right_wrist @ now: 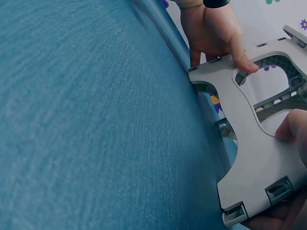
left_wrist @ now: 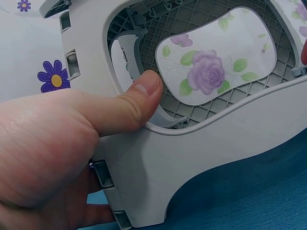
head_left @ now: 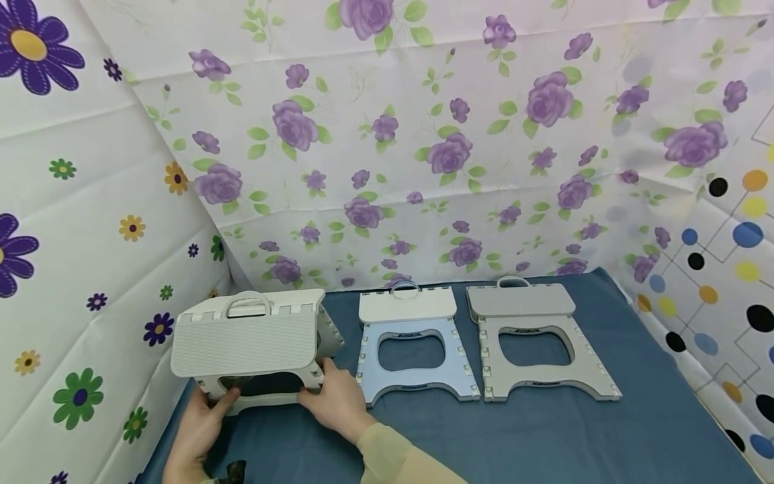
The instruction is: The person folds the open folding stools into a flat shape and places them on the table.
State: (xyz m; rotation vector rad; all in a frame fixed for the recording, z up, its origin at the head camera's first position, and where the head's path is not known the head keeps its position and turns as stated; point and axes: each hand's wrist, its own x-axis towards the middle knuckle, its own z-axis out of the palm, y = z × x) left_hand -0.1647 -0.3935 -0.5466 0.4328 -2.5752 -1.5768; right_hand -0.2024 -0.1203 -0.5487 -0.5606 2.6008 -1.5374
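Observation:
An off-white folding step stool [head_left: 242,346] stands unfolded at the left of the table, its ribbed seat and small carry handle on top. My left hand [head_left: 198,427] grips its near leg panel by the left edge. In the left wrist view, that hand's thumb [left_wrist: 144,88] hooks over the rim of the panel's oval opening, with the fingers behind the outer edge. My right hand [head_left: 338,402] holds the same panel at its right edge. The right wrist view shows the right thumb [right_wrist: 290,125] at the opening's rim and the fingers partly hidden underneath.
A light blue folding stool [head_left: 417,386] with a white top lies folded flat to the right. Beside it lies a grey one [head_left: 586,376], also flat. Blue cloth [head_left: 520,437] covers the table. Flowered sheets [head_left: 387,175] hang behind and at the left, a dotted one at the right.

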